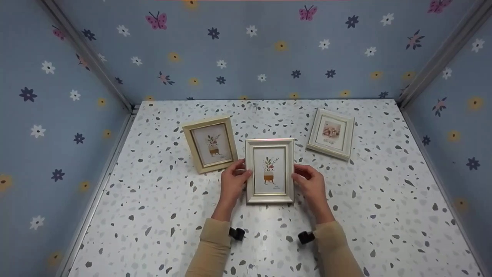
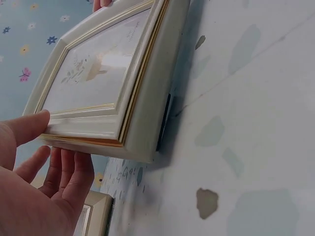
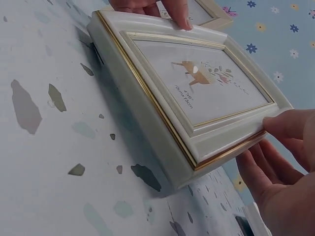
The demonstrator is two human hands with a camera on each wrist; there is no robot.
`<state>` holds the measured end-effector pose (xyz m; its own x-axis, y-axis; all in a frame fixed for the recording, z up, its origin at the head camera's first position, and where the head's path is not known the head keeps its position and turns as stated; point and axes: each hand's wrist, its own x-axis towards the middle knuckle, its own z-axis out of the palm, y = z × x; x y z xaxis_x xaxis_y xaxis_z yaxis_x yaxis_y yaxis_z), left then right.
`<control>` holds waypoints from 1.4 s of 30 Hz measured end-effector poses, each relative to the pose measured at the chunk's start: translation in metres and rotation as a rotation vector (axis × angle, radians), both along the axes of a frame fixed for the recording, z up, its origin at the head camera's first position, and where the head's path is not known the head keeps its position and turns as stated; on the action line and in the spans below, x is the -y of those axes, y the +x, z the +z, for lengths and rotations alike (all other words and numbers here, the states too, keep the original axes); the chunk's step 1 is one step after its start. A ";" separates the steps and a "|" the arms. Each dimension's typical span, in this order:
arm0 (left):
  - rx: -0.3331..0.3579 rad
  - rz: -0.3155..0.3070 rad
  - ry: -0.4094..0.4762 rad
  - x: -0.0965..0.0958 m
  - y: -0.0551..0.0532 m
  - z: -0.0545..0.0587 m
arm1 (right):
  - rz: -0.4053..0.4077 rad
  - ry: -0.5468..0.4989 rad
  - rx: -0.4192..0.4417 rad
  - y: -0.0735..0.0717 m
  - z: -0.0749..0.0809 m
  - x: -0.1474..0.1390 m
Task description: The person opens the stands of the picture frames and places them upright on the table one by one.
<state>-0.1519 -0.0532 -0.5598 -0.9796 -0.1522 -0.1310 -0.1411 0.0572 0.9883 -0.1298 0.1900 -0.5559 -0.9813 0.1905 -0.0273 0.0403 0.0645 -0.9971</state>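
Observation:
A cream-white picture frame (image 1: 250, 173) with thin gold lines stands in the middle of the table, its print of a potted plant facing me. My left hand (image 1: 232, 182) grips its left side, thumb on the front and fingers round the edge. On the opposite side my right hand (image 1: 312, 186) holds it the same way. Both wrist views show the frame close up, tilted; its lower edge is at or just above the tabletop, I cannot tell which. Behind my left hand stands a beige-gold picture frame (image 1: 194, 148) with a similar plant print.
Another white picture frame (image 1: 313, 130) with a pinkish print sits at the back right. The speckled white table (image 1: 153, 215) is enclosed by blue flowered walls (image 1: 238, 46) at the back and both sides. Black wrist mounts (image 1: 306, 237) stick out from the sleeves.

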 end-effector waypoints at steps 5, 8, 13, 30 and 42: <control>-0.003 0.011 -0.031 0.000 -0.001 0.003 | 0.008 -0.002 0.007 -0.002 0.005 0.000; -0.025 0.009 -0.014 0.001 -0.001 0.004 | 0.012 0.011 0.011 -0.002 0.008 0.000; -0.044 0.003 -0.001 0.003 -0.003 0.007 | 0.036 0.041 0.000 -0.006 0.013 -0.001; -0.064 0.006 0.052 0.011 -0.007 0.010 | 0.140 0.018 -0.069 -0.019 0.029 -0.001; -0.012 -0.032 0.137 0.014 -0.006 0.010 | 0.187 -0.023 -0.133 -0.012 0.030 -0.002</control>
